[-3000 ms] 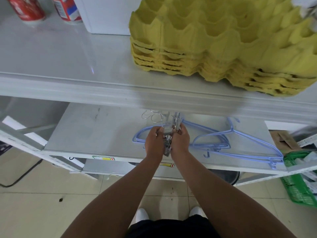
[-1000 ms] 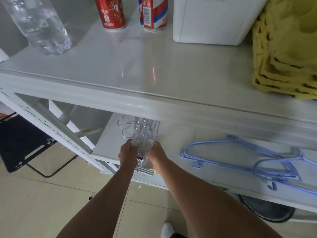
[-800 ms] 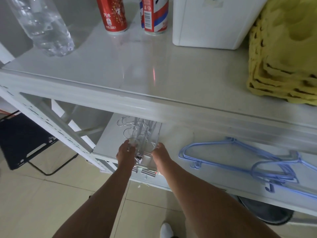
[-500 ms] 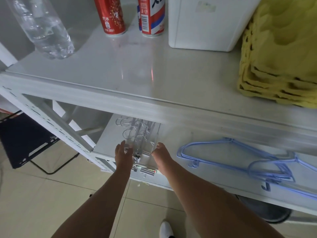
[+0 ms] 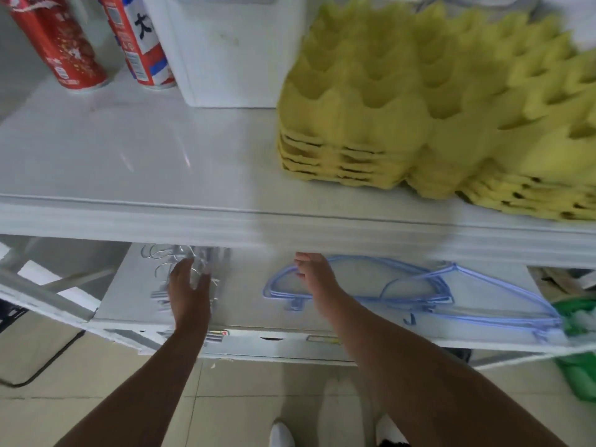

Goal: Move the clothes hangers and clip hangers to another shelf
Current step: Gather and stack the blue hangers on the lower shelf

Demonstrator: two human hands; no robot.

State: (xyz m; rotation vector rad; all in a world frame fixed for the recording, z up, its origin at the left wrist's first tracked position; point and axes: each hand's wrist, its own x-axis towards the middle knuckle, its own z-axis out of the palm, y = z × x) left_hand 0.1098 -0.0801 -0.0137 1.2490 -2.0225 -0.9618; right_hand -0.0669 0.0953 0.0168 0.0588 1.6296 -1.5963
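A bundle of clear clip hangers (image 5: 206,269) with metal hooks lies at the left end of the lower shelf (image 5: 248,298). My left hand (image 5: 188,291) hovers over the bundle with fingers spread and holds nothing. To the right lie several blue clothes hangers (image 5: 419,285) spread across the same shelf. My right hand (image 5: 314,275) reaches onto the left end of the nearest blue hanger, fingers extended and touching its rim. The frame is blurred by motion.
On the upper shelf (image 5: 129,156) stand two cans (image 5: 64,43), a white box (image 5: 232,50) and a stack of yellow egg trays (image 5: 435,108). A green basket (image 5: 577,350) sits at the lower right. Tiled floor and my white shoes show below.
Both hands have let go of the clip hanger bundle, which now lies on the lower shelf. My right hand has moved right to the blue hangers. The view has swung right.
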